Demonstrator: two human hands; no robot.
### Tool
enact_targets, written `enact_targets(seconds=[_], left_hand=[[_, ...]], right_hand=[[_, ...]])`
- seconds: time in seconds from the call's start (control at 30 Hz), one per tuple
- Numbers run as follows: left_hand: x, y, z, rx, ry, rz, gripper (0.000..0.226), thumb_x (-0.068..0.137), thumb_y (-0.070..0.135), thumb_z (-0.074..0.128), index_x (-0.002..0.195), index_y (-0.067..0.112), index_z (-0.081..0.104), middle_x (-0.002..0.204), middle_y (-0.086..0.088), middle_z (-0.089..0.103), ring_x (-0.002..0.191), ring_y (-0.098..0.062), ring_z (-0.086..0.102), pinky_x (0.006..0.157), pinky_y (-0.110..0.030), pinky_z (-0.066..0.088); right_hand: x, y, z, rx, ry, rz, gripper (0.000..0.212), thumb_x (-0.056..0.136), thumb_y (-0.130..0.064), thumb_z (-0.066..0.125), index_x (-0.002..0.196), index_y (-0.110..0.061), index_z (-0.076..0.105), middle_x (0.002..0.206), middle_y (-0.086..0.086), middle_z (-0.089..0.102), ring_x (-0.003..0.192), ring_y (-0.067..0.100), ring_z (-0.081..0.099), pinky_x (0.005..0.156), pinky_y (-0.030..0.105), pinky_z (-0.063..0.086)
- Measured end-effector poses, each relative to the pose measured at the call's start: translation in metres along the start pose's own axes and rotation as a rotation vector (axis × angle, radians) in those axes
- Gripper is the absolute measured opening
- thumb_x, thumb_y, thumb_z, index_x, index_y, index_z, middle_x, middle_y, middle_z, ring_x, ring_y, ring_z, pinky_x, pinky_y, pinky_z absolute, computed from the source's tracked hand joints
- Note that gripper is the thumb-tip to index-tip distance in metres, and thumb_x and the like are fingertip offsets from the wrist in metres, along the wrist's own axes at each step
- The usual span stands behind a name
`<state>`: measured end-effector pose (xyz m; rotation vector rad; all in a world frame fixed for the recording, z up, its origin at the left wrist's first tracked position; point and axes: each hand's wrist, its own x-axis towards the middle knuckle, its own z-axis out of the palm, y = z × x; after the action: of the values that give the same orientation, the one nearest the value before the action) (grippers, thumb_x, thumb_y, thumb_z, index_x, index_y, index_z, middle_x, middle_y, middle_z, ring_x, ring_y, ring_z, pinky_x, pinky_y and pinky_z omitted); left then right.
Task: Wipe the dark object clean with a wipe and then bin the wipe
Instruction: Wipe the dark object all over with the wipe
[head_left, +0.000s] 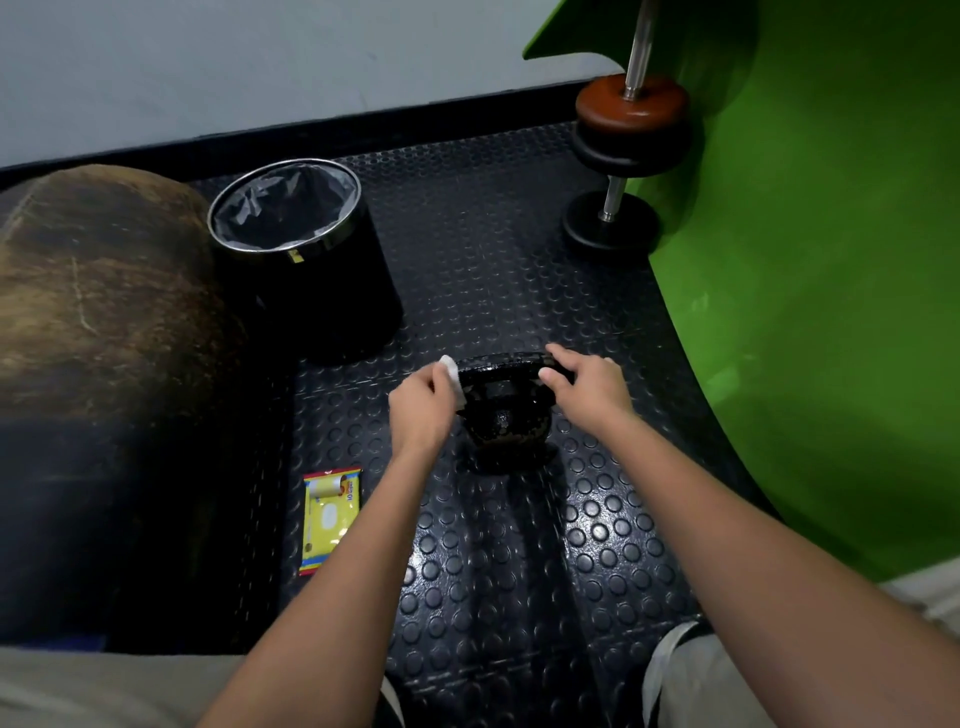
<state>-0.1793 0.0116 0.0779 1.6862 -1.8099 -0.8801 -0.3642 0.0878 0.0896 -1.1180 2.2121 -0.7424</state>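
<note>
Right hand (587, 382) fingers grip the glossy kettlebell (506, 410) handle; left hand (423, 402) fingers pinch a crumpled white wipe (451, 375)

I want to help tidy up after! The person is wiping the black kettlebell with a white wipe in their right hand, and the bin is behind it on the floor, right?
Nearly. The head view shows the white wipe in the left hand, not the right. The right hand grips the handle of the black kettlebell. The bin does stand behind it on the floor.
</note>
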Motion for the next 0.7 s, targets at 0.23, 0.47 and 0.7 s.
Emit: enact_targets(seconds=[0.23, 0.47, 0.7], left_hand=[[0.006, 0.017, 0.007, 0.158, -0.021, 0.405, 0.040, 0.101, 0.042, 0.040, 0.072, 0.025, 0.062, 0.076, 0.011, 0.063, 0.075, -0.005, 0.055, 0.060, -0.022, 0.035], [0.010, -0.005, 0.007, -0.082, -0.031, -0.044, 0.053, 0.103, 0.043, 0.033, 0.081, 0.008, 0.066, 0.072, 0.003, 0.062, 0.075, -0.014, 0.054, 0.059, -0.025, 0.036], [0.014, -0.028, 0.005, -0.278, -0.159, -0.460, 0.051, 0.097, 0.049, 0.039, 0.059, 0.015, 0.045, 0.065, -0.007, 0.051, 0.060, -0.024, 0.044, 0.063, -0.031, 0.035]], right_hand=[[-0.001, 0.000, -0.001, 0.007, -0.002, 0.001, 0.047, 0.101, -0.034, 0.055, 0.147, -0.030, 0.049, 0.150, -0.007, 0.049, 0.146, 0.027, 0.027, 0.118, 0.038, 0.025], [0.001, 0.002, 0.000, -0.005, 0.001, -0.009, 0.047, 0.101, -0.036, 0.055, 0.147, -0.030, 0.049, 0.150, -0.007, 0.050, 0.145, 0.028, 0.029, 0.118, 0.040, 0.026], [0.000, 0.000, 0.000, 0.000, -0.003, -0.001, 0.047, 0.101, -0.035, 0.055, 0.148, -0.030, 0.048, 0.151, -0.007, 0.048, 0.147, 0.030, 0.026, 0.119, 0.041, 0.025]])
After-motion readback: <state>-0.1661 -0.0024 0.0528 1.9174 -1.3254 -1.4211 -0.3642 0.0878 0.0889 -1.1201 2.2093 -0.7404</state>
